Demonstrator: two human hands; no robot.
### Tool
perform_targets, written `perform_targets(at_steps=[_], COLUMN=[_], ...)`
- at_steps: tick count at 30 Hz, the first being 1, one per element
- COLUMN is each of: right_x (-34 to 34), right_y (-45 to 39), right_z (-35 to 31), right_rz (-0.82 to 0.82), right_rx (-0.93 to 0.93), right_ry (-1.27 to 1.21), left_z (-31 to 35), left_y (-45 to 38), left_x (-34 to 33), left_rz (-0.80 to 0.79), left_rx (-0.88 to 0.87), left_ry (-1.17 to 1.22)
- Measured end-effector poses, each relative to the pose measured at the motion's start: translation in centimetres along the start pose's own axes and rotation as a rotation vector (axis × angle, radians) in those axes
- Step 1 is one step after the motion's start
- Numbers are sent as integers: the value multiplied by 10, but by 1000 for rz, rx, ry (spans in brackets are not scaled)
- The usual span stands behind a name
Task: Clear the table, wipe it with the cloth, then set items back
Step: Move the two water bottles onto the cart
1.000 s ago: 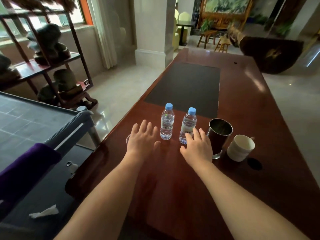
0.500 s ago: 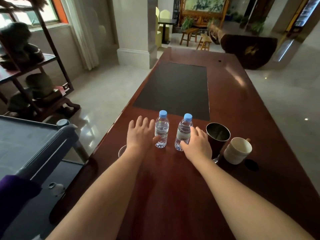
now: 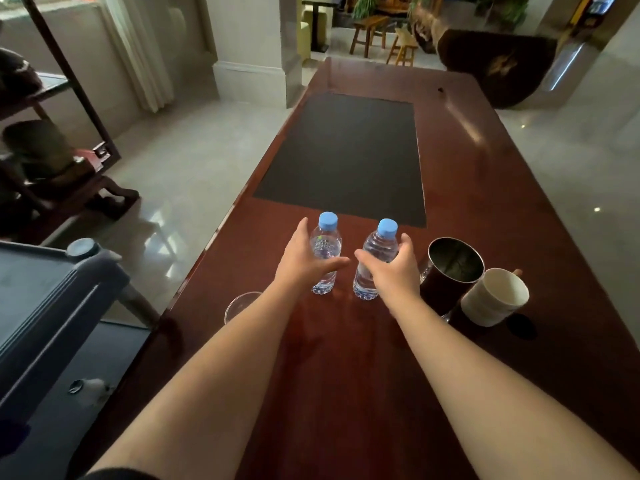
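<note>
Two clear water bottles with blue caps stand upright side by side on the dark red wooden table point(image 3: 346, 375). My left hand point(image 3: 304, 265) wraps the left water bottle point(image 3: 325, 240), thumb across its front and fingers behind its left side. My right hand point(image 3: 394, 271) wraps the right water bottle point(image 3: 381, 244), thumb on its left and fingers on its right. Both bottles rest on the table. No cloth is in view.
A dark metal cup point(image 3: 450, 271) and a white mug point(image 3: 495, 299) stand just right of my right hand. A clear glass point(image 3: 239, 306) sits near the table's left edge, under my left forearm. A black mat point(image 3: 346, 150) lies beyond the bottles. A grey cart point(image 3: 52, 306) stands at the left.
Both hands have moved forward from flat in front of the bottles and have curled around them, left hand on the left bottle, right hand on the right one. The bottles have stayed in place.
</note>
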State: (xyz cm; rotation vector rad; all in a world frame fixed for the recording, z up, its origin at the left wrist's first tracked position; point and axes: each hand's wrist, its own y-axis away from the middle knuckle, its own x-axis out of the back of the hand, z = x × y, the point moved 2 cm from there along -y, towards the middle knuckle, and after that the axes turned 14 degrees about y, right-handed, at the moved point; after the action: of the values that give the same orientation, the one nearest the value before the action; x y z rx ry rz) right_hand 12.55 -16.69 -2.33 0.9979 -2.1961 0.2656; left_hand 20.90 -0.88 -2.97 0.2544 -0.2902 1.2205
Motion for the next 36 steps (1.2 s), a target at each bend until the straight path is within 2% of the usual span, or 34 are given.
perform_targets(at_steps=[3, 6, 10, 20, 28, 36], right_x=[-13, -23, -29, -36, -51, -87], right_y=[-16, -29, -38, -45, -45, -15], right_z=[7, 11, 15, 11, -28, -95], right_rz=[-27, 9, 75, 64, -22, -156], right_rx=[-4, -8, 36, 102, 182, 356], right_ry=[-96, -171, -162, -171, -216, -208], left_z=[-9, -16, -19, -12, -2, -3], left_y=[-13, -24, -32, -29, -19, 13], left_x=[-10, -15, -22, -24, 26, 101], left_rz=[-39, -7, 37, 136, 276, 468], left_rx=[-20, -31, -4, -41, -33, -24], left_ry=[182, 241, 231, 220, 264, 347])
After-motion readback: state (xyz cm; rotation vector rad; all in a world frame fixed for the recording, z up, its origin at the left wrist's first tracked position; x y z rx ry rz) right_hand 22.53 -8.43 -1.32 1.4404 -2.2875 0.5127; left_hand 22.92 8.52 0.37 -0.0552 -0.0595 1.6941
